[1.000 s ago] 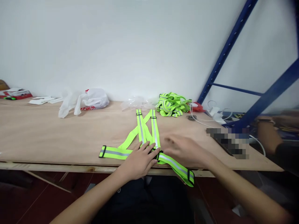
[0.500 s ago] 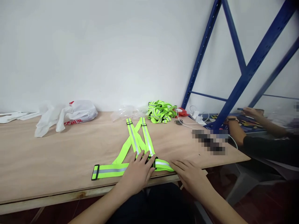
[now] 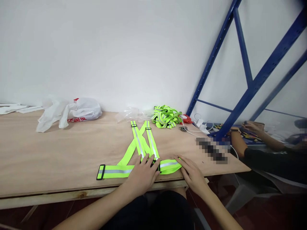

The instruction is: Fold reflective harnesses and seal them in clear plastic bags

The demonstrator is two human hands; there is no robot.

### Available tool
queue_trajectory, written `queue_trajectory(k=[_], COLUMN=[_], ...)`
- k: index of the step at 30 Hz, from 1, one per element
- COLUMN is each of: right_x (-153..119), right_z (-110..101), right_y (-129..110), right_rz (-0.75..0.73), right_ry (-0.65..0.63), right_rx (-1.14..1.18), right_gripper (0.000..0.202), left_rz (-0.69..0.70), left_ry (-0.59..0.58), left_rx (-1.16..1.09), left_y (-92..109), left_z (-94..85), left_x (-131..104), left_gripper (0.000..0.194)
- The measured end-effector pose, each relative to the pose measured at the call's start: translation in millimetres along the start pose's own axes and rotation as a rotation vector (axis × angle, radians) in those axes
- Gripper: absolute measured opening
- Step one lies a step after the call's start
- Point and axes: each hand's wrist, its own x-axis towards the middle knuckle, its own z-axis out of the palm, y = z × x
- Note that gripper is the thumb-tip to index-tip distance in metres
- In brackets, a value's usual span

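In the head view, the reflective harness (image 3: pixel 117 172) lies on the tabletop (image 3: pixel 59 153), its side bands running along the front edge and its shoulder straps pointing toward the back edge, perhaps so that each strap can be reached separately. Your left hand (image 3: pixel 143 175) rests palm down where the straps meet the bands, fingers slightly spread and clamped on nothing; its weight probably stops that junction from sliding. Your right hand (image 3: pixel 193 175) covers the right band's end at the front edge, short of the front right corner; whether the thumb pinches it from below, you cannot tell. The left band's end, with its black slider (image 3: pixel 103 172), lies flat without a hand on it. The pile of similar straps (image 3: pixel 165 116) sits by the back edge, apart from the harness, seemingly to leave it room.
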Motion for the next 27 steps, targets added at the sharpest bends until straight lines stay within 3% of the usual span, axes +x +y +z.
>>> queue_trajectory(k=[17, 22, 27], right_x=[0, 2, 3], right_z=[12, 14, 8], right_y=[3, -1, -11], right_rz=[-0.078, -0.141, -0.096], right_ry=[0.147, 0.194, 0.231], right_rx=[-0.073, -0.107, -0.061], right_gripper=[0.051, 0.047, 0.044], left_rz=[0.005, 0.006, -0.003], left_ry=[-0.017, -0.093, -0.148], left_rx=[-0.025, -0.016, 0.002], left_y=[-4, -4, -3], left_z=[-5.5, -13.8, -22.5], left_x=[-4, -3, -1], left_gripper=[0.049, 0.051, 0.051])
